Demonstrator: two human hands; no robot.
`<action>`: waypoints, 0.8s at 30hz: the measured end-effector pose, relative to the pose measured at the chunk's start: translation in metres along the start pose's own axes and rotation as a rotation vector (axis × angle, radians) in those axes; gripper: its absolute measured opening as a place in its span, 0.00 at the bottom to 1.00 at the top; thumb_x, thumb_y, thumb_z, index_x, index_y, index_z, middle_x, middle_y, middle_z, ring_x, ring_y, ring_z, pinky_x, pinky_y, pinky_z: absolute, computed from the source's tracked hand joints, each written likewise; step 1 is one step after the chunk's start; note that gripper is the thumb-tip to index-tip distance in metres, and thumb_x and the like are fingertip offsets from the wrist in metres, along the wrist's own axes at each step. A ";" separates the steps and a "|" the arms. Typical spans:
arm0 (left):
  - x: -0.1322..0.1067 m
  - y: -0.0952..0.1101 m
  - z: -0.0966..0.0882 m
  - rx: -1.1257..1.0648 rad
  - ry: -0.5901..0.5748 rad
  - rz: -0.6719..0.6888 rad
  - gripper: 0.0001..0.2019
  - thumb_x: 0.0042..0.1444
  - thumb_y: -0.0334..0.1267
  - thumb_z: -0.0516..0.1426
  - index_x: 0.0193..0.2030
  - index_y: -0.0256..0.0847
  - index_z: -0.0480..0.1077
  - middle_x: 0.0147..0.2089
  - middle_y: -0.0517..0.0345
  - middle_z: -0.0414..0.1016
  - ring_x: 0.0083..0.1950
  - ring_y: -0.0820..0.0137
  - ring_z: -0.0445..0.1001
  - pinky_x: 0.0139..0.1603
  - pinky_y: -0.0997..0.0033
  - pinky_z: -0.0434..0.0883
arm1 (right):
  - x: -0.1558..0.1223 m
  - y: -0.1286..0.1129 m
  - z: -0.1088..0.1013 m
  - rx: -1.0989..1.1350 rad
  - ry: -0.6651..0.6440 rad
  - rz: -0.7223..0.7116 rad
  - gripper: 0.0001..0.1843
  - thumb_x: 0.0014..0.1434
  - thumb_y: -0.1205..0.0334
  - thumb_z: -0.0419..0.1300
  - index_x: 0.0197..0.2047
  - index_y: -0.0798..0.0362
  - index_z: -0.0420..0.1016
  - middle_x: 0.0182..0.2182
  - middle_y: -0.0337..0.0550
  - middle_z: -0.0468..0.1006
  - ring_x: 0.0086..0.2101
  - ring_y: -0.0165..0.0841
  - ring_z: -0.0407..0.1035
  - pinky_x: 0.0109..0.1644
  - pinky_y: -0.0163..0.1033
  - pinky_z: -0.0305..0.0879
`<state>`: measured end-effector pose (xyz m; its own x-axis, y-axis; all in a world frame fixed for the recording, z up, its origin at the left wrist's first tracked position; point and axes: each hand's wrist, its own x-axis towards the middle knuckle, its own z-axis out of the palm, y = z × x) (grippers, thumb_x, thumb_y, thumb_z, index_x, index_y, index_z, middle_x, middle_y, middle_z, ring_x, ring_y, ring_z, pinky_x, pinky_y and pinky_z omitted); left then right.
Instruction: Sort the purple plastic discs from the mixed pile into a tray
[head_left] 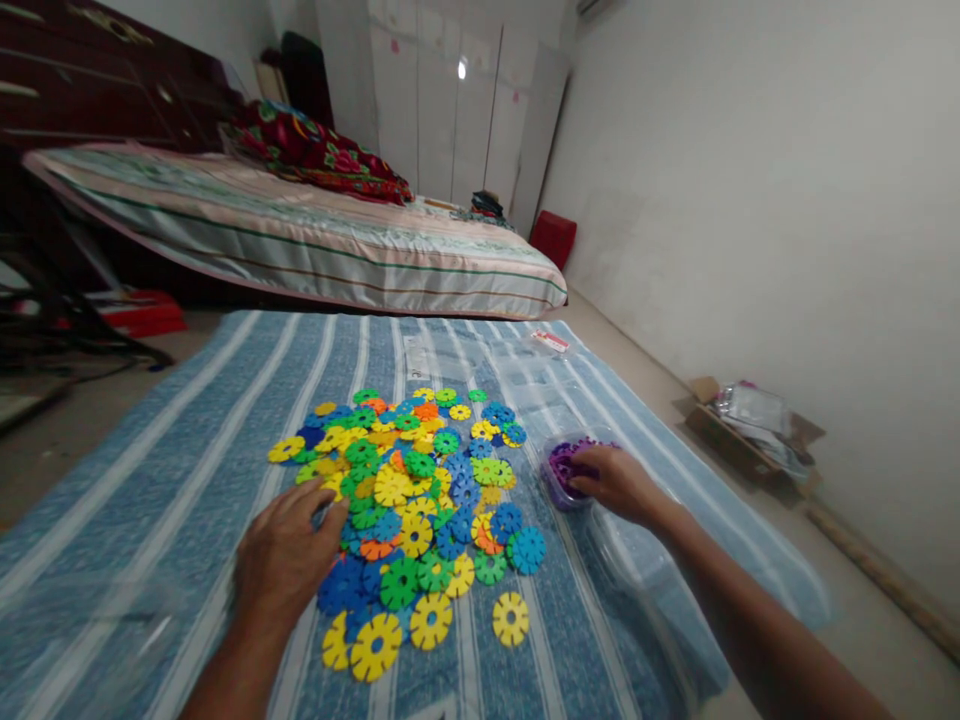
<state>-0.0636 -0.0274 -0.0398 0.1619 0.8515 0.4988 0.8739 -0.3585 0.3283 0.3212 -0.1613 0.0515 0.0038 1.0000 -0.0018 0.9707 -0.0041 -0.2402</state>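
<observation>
A heap of flat, notched plastic snowflake discs [416, 537] in yellow, green, blue and orange spreads over the striped cloth. My left hand [289, 555] rests at the heap's left edge, fingers curved with a gap between thumb and forefinger. Right of the heap stands a small clear plastic box [559, 495] holding purple pieces [564, 462]. My right hand [619, 482] reaches into this box from the right, its fingers drawn together among the purple pieces. Whatever lies between those fingertips is hidden. One yellow disc [511, 619] lies apart, near the front.
Clear plastic packaging [525, 370] lies on the cloth [187, 440] behind the heap, and a clear lid-like piece [622, 545] sits under my right forearm. A bed [337, 250] stands beyond. On the floor at right is a cardboard box [720, 435] beside the wall.
</observation>
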 end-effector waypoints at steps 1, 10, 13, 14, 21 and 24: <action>0.000 0.000 0.000 0.001 -0.001 -0.003 0.18 0.55 0.47 0.46 0.34 0.39 0.72 0.49 0.42 0.77 0.54 0.58 0.73 0.59 0.56 0.67 | 0.001 -0.001 -0.001 -0.006 0.000 0.006 0.08 0.58 0.59 0.57 0.35 0.52 0.76 0.32 0.41 0.76 0.33 0.31 0.68 0.36 0.33 0.56; 0.001 -0.003 0.001 -0.002 0.005 0.024 0.18 0.54 0.48 0.47 0.34 0.39 0.72 0.49 0.41 0.77 0.54 0.56 0.73 0.58 0.53 0.68 | -0.024 0.038 -0.019 0.036 0.116 0.192 0.15 0.61 0.55 0.52 0.38 0.51 0.79 0.34 0.43 0.80 0.33 0.34 0.71 0.38 0.36 0.61; 0.001 -0.001 0.000 0.005 -0.016 0.025 0.19 0.55 0.48 0.46 0.34 0.37 0.72 0.49 0.39 0.77 0.54 0.55 0.73 0.59 0.54 0.67 | -0.032 0.045 -0.015 0.057 0.075 0.152 0.15 0.61 0.56 0.53 0.38 0.51 0.80 0.35 0.43 0.81 0.34 0.35 0.72 0.38 0.36 0.61; 0.001 -0.001 -0.001 0.006 -0.024 0.024 0.20 0.54 0.48 0.46 0.34 0.37 0.72 0.49 0.39 0.77 0.54 0.55 0.73 0.59 0.54 0.67 | -0.034 0.044 -0.013 0.060 0.057 0.129 0.15 0.61 0.56 0.53 0.37 0.51 0.79 0.35 0.43 0.81 0.34 0.35 0.72 0.38 0.36 0.61; 0.003 0.002 -0.004 -0.009 -0.010 0.022 0.19 0.54 0.48 0.46 0.33 0.38 0.72 0.48 0.39 0.77 0.53 0.55 0.74 0.58 0.54 0.68 | -0.032 0.031 -0.008 0.003 -0.032 0.073 0.14 0.62 0.59 0.52 0.36 0.50 0.79 0.34 0.42 0.80 0.34 0.33 0.72 0.39 0.35 0.60; 0.003 0.000 -0.004 -0.025 -0.002 0.027 0.18 0.53 0.48 0.46 0.32 0.38 0.71 0.48 0.39 0.77 0.53 0.54 0.74 0.57 0.53 0.68 | -0.030 0.029 -0.010 -0.020 -0.059 0.085 0.14 0.62 0.58 0.53 0.36 0.49 0.79 0.33 0.41 0.80 0.33 0.33 0.71 0.38 0.34 0.59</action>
<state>-0.0645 -0.0267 -0.0354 0.1866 0.8422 0.5059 0.8576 -0.3909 0.3343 0.3521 -0.1913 0.0544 0.0723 0.9943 -0.0789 0.9721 -0.0880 -0.2174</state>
